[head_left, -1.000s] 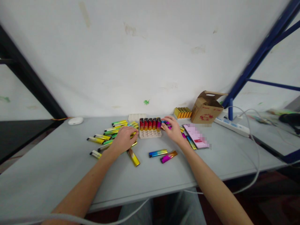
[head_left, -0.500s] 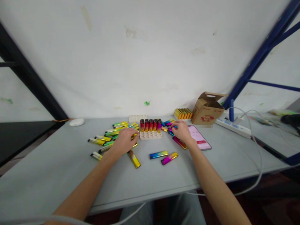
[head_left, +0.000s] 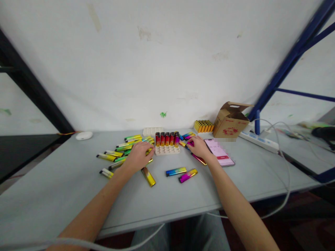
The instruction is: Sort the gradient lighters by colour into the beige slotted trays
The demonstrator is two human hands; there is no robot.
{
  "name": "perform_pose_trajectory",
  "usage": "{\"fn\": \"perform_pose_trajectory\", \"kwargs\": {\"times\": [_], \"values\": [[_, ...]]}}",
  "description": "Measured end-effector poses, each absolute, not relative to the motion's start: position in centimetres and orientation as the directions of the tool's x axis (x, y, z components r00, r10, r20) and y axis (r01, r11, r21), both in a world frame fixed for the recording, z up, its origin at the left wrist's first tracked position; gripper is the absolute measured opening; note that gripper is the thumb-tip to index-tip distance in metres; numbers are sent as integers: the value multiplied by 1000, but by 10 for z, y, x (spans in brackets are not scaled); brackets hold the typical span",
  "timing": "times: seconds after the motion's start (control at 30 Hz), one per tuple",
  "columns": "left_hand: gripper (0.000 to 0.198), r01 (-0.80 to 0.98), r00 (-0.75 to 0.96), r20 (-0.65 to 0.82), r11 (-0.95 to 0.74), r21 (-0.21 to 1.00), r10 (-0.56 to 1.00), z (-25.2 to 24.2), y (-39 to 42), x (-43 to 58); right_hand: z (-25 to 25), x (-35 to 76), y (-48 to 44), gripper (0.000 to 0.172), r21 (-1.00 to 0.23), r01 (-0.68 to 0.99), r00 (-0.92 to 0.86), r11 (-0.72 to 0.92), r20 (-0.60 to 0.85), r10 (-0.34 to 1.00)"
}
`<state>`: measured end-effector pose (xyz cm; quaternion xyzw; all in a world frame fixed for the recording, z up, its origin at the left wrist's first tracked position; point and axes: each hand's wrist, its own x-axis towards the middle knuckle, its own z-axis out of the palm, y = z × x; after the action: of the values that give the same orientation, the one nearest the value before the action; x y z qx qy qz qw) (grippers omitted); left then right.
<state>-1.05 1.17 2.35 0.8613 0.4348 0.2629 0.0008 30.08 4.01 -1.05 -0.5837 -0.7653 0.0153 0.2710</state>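
Note:
A beige tray (head_left: 167,150) with round holes stands on the grey table (head_left: 65,181), a row of red lighters (head_left: 167,138) upright along its back. My left hand (head_left: 138,156) rests with curled fingers on a heap of yellow and green lighters (head_left: 119,150) left of the tray. My right hand (head_left: 199,147) lies just right of the tray, fingers pinched on a pink lighter (head_left: 190,143) among several coloured ones. Loose in front lie a gold lighter (head_left: 149,176), a blue-yellow lighter (head_left: 176,171) and a magenta lighter (head_left: 187,175).
A phone (head_left: 219,157) with a pink screen lies right of my right hand. Behind it are a brown cardboard box (head_left: 230,120) and a pack of orange lighters (head_left: 204,126). A power strip (head_left: 259,139) with cables is far right. A white mouse (head_left: 84,135) and a second beige tray (head_left: 152,131) sit at the back.
My right hand moved right, away from the tray and over the coloured lighters, then drew back a little and closed on a pink one. My left hand stayed on the yellow heap.

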Motion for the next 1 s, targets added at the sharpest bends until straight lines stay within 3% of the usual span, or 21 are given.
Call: {"fn": "perform_pose_trajectory", "kwargs": {"times": [0.2,0.4,0.77,1.0], "values": [[24,747,485,451,-623,232,749,23,11,-10,-8,296,40,8,-354,878,-159,322,420,893],[25,745,488,453,-626,229,746,23,11,-9,-3,299,37,22,-331,886,-174,326,414,894],[28,739,479,448,-622,259,755,23,13,-10,-5,302,36,27,-261,905,-233,336,355,905],[28,731,476,456,-627,271,752,26,11,-9,-10,299,40,18,-346,893,-143,287,387,911]]}}
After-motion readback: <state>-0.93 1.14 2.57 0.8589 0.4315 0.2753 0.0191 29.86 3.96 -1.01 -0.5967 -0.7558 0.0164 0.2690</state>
